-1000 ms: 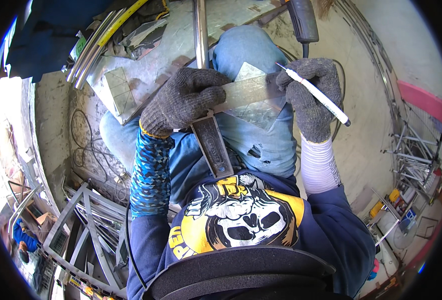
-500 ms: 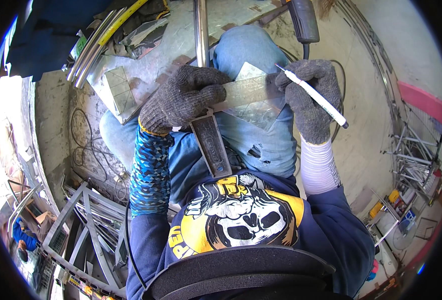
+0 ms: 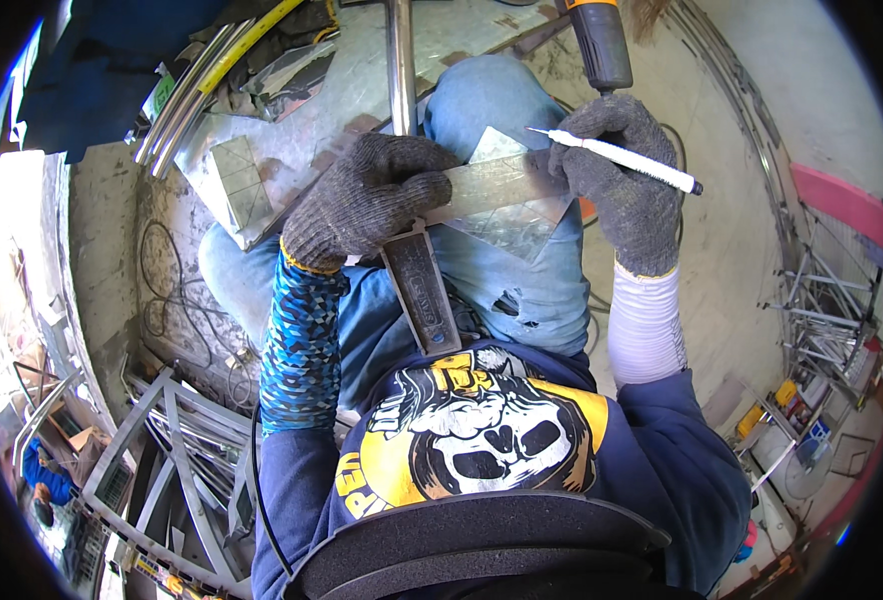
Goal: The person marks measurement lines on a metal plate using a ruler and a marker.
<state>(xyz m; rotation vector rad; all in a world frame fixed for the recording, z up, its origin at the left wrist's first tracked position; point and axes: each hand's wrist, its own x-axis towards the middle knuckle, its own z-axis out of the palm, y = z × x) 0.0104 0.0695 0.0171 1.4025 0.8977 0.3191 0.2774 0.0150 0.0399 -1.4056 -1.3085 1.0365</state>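
My left hand (image 3: 367, 195), in a dark grey knitted glove, grips a try square where its steel blade (image 3: 487, 187) meets its dark stock (image 3: 422, 290). The blade lies across a small square metal plate (image 3: 517, 228) resting on my jeans-covered leg, with corners showing above and below the blade. In my gloved right hand (image 3: 622, 180) is a white marker pen (image 3: 632, 163), held between thumb and fingers beside the blade's far right end. Its thin tip points left, above the blade and seemingly clear of the plate; the dark end points right.
A large metal sheet (image 3: 342, 90) lies ahead with a marked small plate (image 3: 242, 185) on it. A shiny metal tube (image 3: 401, 70) stands beyond my left hand. A corded power tool (image 3: 602, 50) lies at the far right. Metal frames (image 3: 172, 440) are at the lower left.
The marker has swung flatter, its tip moving left over the blade. My right hand has shifted slightly upward; my left hand and the try square stay nearly still.
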